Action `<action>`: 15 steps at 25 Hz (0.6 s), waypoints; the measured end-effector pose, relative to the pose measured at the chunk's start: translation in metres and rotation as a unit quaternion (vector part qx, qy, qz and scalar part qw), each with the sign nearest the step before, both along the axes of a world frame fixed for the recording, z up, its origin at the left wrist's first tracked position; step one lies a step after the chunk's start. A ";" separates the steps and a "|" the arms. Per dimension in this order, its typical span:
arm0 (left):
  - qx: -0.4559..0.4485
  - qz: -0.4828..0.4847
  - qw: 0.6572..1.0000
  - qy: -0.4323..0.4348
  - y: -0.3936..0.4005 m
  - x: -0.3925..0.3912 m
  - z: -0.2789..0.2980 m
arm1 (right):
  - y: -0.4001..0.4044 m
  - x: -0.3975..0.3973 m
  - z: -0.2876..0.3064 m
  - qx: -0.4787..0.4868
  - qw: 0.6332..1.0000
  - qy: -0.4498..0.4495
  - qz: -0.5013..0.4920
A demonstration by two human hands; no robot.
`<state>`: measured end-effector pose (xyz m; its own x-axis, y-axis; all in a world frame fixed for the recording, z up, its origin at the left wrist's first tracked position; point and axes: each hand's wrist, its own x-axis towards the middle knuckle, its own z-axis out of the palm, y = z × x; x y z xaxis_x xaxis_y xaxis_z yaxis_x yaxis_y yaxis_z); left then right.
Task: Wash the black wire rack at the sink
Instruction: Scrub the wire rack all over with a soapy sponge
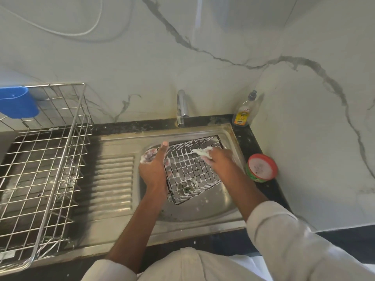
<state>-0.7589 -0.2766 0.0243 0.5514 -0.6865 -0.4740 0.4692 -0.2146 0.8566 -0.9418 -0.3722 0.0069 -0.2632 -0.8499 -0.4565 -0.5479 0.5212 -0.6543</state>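
The black wire rack point(190, 169) lies tilted in the steel sink basin point(219, 201), its grid streaked with white soap foam. My left hand point(153, 167) grips the rack's left edge, thumb pointing up and fingers curled behind the wire. My right hand point(220, 159) holds a foamy white scrub pad point(203, 152) and presses it onto the upper right part of the grid. The chrome tap point(182, 108) stands behind the basin with no water visible.
A steel dish-drying basket point(46, 159) with a blue plastic holder point(17, 102) fills the left counter. The ribbed drainboard point(115, 181) lies between it and the basin. A dish-soap bottle point(244, 112) and a red-rimmed soap tub point(261, 167) stand on the right ledge by the wall.
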 end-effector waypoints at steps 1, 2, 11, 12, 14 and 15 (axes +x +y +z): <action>-0.003 -0.009 1.000 0.002 0.001 -0.003 0.002 | 0.000 0.003 -0.006 -0.006 1.000 -0.020 -0.013; -0.008 -0.016 1.000 0.003 0.001 -0.005 0.002 | 0.002 0.006 -0.010 -0.024 0.999 -0.040 -0.017; -0.002 -0.043 0.998 0.040 0.003 -0.001 -0.014 | 0.007 0.027 0.012 -0.115 0.922 -0.240 -0.281; -0.003 -0.057 0.997 0.058 0.003 -0.003 -0.016 | 0.017 0.040 0.016 -0.132 0.930 -0.194 -0.282; 0.006 -0.071 0.993 0.095 0.003 -0.005 -0.015 | 0.033 0.071 0.022 -0.178 0.951 -0.127 -0.218; 0.008 -0.075 0.992 0.105 0.003 -0.006 -0.011 | 0.038 0.083 0.023 -0.196 0.959 -0.115 -0.171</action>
